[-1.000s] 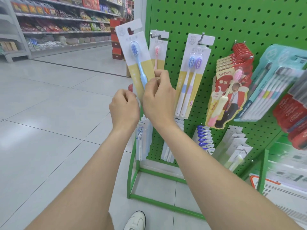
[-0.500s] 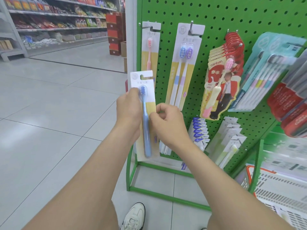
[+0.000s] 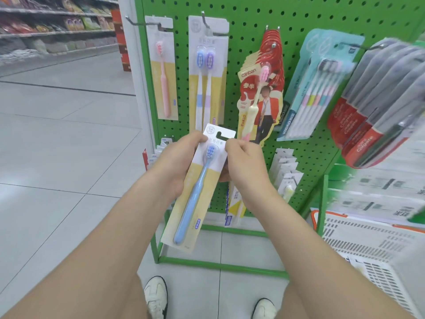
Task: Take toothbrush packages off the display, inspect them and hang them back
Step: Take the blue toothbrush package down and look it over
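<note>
Grips blue toothbrush package (image 3: 195,192) with left hand (image 3: 177,160) at its 10 o'clock edge; pinches top card with right hand (image 3: 243,160) at 1 o'clock. Held clear of pegboard display (image 3: 253,19), face toward viewer, evidently for inspection; not yet rehung.

Pale grey floor tiles (image 3: 57,157) run back to store shelves (image 3: 57,26) packed with bagged goods at the upper left, with stacked red cartons (image 3: 120,42) at their near end. A white slatted basket (image 3: 358,236) with an orange rim sits lower right, under what may be printed sheets (image 3: 379,194), too blurred to read. Two white shoes (image 3: 156,295) stand on the tiles.
</note>
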